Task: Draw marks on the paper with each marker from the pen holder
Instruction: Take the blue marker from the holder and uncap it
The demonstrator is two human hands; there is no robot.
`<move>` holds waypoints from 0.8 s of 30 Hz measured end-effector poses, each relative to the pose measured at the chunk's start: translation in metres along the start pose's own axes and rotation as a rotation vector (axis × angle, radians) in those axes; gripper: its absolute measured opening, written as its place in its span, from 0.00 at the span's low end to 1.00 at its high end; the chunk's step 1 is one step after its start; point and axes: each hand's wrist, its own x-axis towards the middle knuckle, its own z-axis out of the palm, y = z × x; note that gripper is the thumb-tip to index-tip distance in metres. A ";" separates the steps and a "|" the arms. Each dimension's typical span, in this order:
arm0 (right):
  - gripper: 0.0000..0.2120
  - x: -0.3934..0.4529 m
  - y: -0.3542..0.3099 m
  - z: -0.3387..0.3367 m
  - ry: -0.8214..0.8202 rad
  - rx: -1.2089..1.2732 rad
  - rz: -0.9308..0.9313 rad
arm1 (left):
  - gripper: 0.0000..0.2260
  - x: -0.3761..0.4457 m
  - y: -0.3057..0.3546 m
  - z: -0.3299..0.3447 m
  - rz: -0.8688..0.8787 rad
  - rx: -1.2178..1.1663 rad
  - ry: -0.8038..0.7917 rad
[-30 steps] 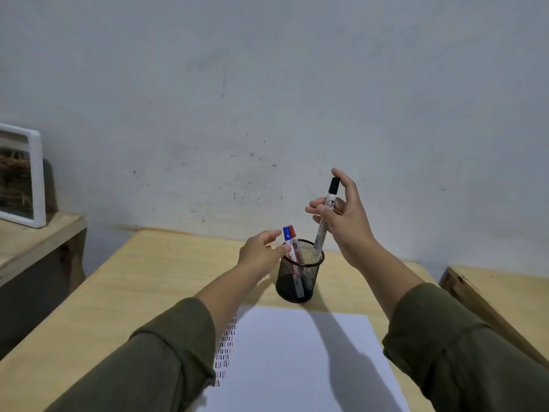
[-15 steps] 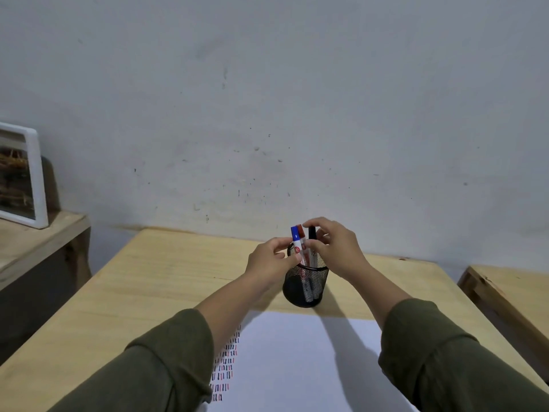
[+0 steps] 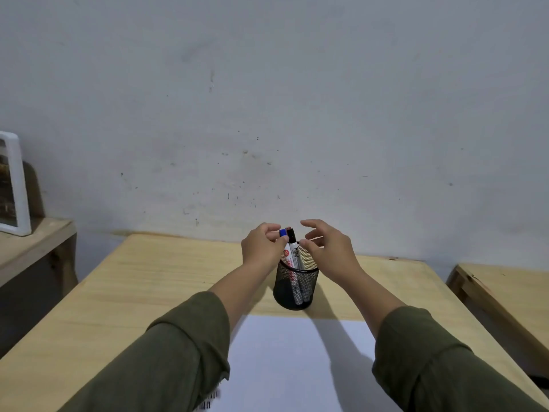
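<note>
A black mesh pen holder (image 3: pixel 295 285) stands on the wooden table (image 3: pixel 166 281), just beyond the white paper (image 3: pixel 291 364). Three markers stand in it: a blue-capped marker (image 3: pixel 283 233), a red-capped marker (image 3: pixel 287 254) and a black-capped marker (image 3: pixel 294 248). My left hand (image 3: pixel 263 248) pinches the blue-capped marker near its cap with thumb and fingers. My right hand (image 3: pixel 326 248) hovers just right of the markers, fingers spread, holding nothing. Small pen marks (image 3: pixel 208 402) show at the paper's left edge, partly under my left sleeve.
A white picture frame (image 3: pixel 15 185) leans on a lower wooden shelf (image 3: pixel 35 242) at the left. Another wooden table (image 3: pixel 505 292) stands at the right, across a narrow gap. A grey wall (image 3: pixel 267 114) rises right behind the table.
My right hand lowered the black-capped marker into the holder, let go and opened. My left hand closed on the blue-capped marker. The view shifted slightly.
</note>
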 end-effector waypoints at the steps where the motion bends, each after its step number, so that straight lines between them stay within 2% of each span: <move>1: 0.17 -0.001 0.001 -0.001 0.000 0.001 0.002 | 0.12 0.001 0.001 0.000 -0.007 -0.008 0.018; 5: 0.15 -0.004 0.003 -0.007 0.004 0.042 0.028 | 0.10 0.002 0.005 -0.003 -0.023 -0.082 0.059; 11: 0.13 -0.007 -0.007 -0.011 0.052 0.133 0.018 | 0.07 0.001 0.027 -0.021 0.065 -0.208 0.127; 18: 0.16 -0.015 -0.032 -0.010 0.103 0.221 0.037 | 0.06 -0.007 0.050 -0.045 0.121 -0.482 0.281; 21: 0.19 -0.019 -0.044 -0.011 0.066 0.270 0.070 | 0.06 -0.015 0.053 -0.050 0.085 -0.597 0.248; 24: 0.16 -0.026 -0.055 -0.014 0.030 0.366 0.095 | 0.05 -0.026 0.054 -0.051 0.033 -0.711 0.209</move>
